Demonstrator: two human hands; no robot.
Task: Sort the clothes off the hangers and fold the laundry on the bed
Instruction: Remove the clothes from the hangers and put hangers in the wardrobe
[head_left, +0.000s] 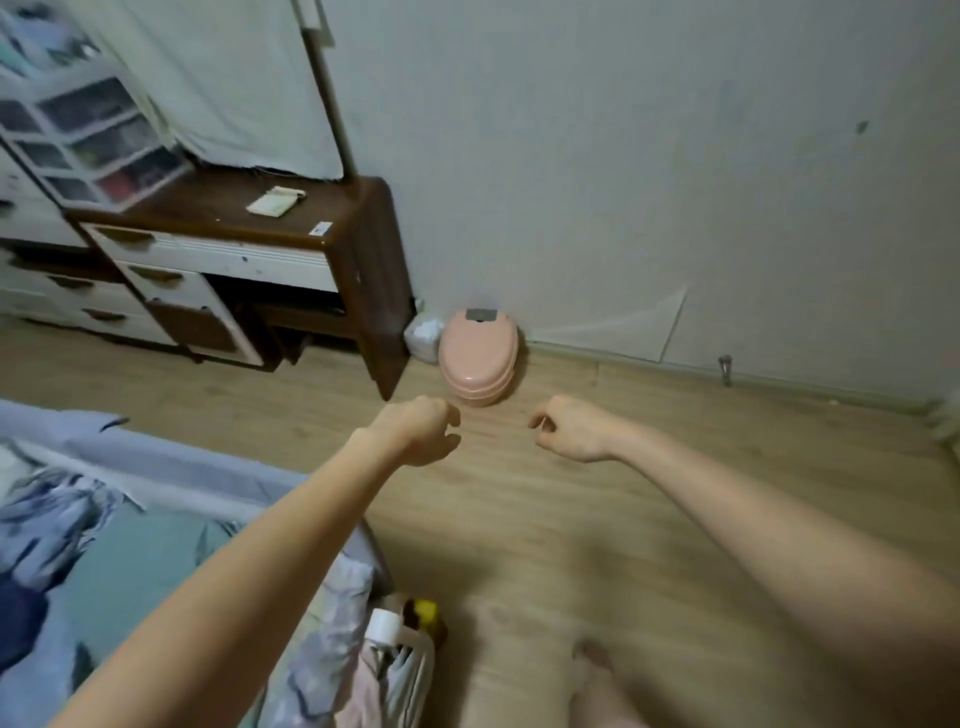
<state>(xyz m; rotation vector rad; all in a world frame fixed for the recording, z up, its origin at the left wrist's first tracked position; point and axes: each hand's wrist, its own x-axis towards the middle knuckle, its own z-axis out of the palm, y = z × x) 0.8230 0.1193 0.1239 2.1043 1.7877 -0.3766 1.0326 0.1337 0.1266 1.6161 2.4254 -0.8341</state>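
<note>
Pale wooden plank floor (597, 519) fills the middle of the view, and both my bare forearms reach out over it. My left hand (423, 428) and my right hand (569, 428) hover side by side, apart from each other, with nothing in either grip. Each hand's fingers are curled loosely inward, knuckles up, closing on no cloth or hanger.

To my left lies the bed with a grey-blue sheet (171, 467). The laundry rests on it: a crumpled blue-and-white patterned garment (52, 514) near the left edge, a flat teal cloth (135, 561) beside it, and a dark navy piece (15, 629) at the far left. A pale floral fabric (322, 639) drapes over the bed's near corner, under my left forearm.

Ahead on the left stands a dark brown wooden table with white drawers (249, 213), carrying a small cream notepad (275, 201) and a clear plastic drawer unit (98, 140). A pink oval plastic toilet-seat-shaped bin (478, 358) sits on the floor against the grey-white wall (649, 182), just beside the table's side panel. My bare foot (597, 675) shows at the bottom.
</note>
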